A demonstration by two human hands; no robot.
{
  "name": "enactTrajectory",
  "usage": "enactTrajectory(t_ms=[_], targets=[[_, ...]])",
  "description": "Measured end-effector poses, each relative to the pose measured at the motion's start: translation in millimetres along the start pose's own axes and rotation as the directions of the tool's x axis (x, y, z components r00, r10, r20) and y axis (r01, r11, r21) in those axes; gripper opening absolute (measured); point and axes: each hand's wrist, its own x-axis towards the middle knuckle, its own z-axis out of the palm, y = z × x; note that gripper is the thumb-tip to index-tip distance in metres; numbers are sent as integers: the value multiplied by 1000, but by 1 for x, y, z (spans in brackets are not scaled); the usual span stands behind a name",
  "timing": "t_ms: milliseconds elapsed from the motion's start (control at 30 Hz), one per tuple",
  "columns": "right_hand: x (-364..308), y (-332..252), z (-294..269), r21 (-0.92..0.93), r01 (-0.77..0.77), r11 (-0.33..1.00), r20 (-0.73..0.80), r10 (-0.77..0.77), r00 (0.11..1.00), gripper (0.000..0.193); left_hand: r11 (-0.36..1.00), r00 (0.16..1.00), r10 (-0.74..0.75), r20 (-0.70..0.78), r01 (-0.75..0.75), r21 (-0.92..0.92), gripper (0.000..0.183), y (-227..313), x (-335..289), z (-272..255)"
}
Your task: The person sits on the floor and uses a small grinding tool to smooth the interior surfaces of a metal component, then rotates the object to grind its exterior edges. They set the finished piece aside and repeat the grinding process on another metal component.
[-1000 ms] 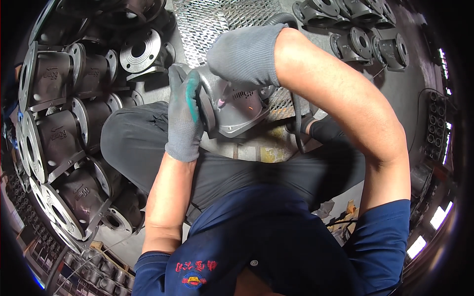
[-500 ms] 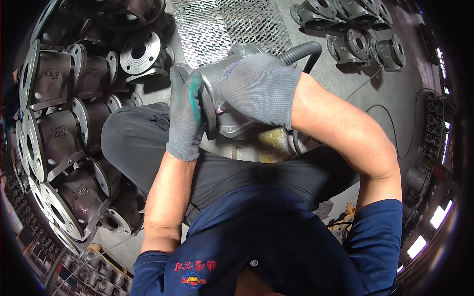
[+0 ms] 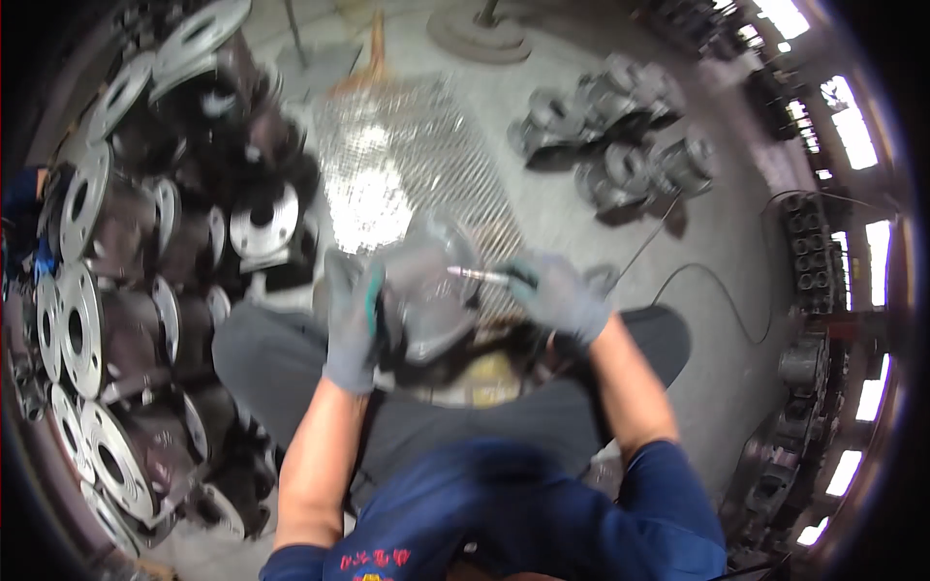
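A grey cast-metal valve body (image 3: pixel 426 281) with flanged ends sits between my knees, blurred. My left hand (image 3: pixel 352 324), in a grey glove with green on it, grips the flange on its left side. In my gloved right hand (image 3: pixel 562 300) is a die grinder (image 3: pixel 481 276), a slim metallic shank with a pinkish-white tip pointing left. This tip is over the casting's right side; whether it touches cannot be made out. The grinder's rear is hidden by the glove.
Flanged castings (image 3: pixel 126 329) are stacked at my left. A shiny patterned metal sheet (image 3: pixel 387 155) lies ahead on the floor. More castings (image 3: pixel 620 136) stand at the far right, with a thin cable (image 3: pixel 717 271) nearby. A round base (image 3: pixel 480 34) stands farther ahead.
My right hand has drawn back to the right from over the casting, bringing the grinder into sight. The left hand keeps its grip. The view has shifted, showing more floor ahead.
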Motion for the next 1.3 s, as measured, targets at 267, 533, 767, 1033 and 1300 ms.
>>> enactTrajectory(t_ms=[267, 533, 767, 1033, 1300], targets=[[-84, -4, 123, 849, -372, 375, 182, 453, 873, 39, 789, 927, -352, -129, 220, -573, 46, 3, 0, 11], [-36, -40, 151, 877, -355, 325, 116, 572, 812, 48, 721, 832, -516, -204, 294, -627, 49, 33, -6, 55], [-20, -20, 123, 912, -283, 296, 44, 616, 786, 31, 758, 870, -468, 152, 484, -437, 124, 73, -51, 48], [49, 17, 38, 319, -216, 923, -44, 242, 969, 44, 997, 935, 9, 354, -34, 64, 37, 142, -97, 55], [19, 3, 37, 83, 46, 995, -50, -42, 998, 38, 1000, 984, -18, -178, 17, -6, 41, 68, -15, 23]])
